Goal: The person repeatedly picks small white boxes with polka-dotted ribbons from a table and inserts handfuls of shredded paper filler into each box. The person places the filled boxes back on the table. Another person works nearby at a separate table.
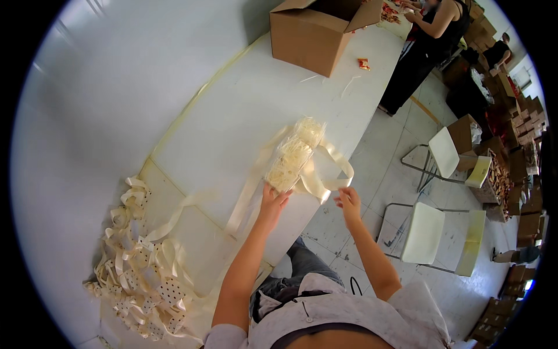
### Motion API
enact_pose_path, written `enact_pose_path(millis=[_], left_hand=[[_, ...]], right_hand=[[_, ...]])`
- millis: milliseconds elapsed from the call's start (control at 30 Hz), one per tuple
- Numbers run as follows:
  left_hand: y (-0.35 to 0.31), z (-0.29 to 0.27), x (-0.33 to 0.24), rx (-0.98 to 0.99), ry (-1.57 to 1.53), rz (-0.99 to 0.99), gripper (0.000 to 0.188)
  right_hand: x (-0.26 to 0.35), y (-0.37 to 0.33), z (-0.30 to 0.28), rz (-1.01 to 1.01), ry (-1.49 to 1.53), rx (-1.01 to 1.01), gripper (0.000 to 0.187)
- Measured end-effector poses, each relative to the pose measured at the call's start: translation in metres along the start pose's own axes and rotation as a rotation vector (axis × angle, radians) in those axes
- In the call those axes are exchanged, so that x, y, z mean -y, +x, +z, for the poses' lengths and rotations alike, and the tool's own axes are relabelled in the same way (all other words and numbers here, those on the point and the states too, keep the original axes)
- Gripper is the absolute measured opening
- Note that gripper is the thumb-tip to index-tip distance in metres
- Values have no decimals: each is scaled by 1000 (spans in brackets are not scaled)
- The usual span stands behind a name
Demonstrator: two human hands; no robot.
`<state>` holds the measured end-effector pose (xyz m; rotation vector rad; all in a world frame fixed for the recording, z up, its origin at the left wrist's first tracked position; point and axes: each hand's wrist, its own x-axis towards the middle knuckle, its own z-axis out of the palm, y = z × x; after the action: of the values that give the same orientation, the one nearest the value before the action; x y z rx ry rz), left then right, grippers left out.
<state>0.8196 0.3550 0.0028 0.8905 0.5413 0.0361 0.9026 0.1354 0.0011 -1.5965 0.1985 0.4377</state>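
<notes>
A long clear package filled with pale shredded filler lies slantwise on the white table. My left hand grips its near end, the fingers partly hidden against it. A wide cream satin ribbon runs beneath the package, one part flat on the table to the left, the other curving up in a loop on the right. At the table's edge my right hand is closed, thumb and fingers pinching the ribbon where the loop comes down.
A heap of cream ribbons, some dotted, lies at the left. An open cardboard box and a small red-and-gold packet are farther up the table. To the right stand folding chairs and stacked cartons; another person works at the far end.
</notes>
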Motion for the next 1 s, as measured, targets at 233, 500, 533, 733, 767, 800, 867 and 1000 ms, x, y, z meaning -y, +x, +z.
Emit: enact_pose_path(millis=[233,500,533,733,767,800,867,1000], left_hand=[[102,48,-4,-73,172,-128,73],[-31,8,14,282,213,-65,28],[-69,-17,28,365,239,-84,29],[-304,-133,68,-264,20,-235,34],[-340,-151,75,-392,-30,-169,32],[-375,-168,79,-508,-66,-107,31],[-439,-186,97,-770,-256,13,30],[-521,-210,164,-1003,-602,323,26]], right_hand=[[-48,-63,-76,197,-54,-133,9],[-64,-105,-16,181,-232,197,7],[-66,-110,1,143,-287,316,7],[-74,-150,96,11,-484,870,7],[-78,-164,116,16,-516,931,7],[-85,-180,137,-17,-525,1020,7],[-100,-212,169,-86,-540,1157,6],[-129,-290,234,-263,-578,1381,6]])
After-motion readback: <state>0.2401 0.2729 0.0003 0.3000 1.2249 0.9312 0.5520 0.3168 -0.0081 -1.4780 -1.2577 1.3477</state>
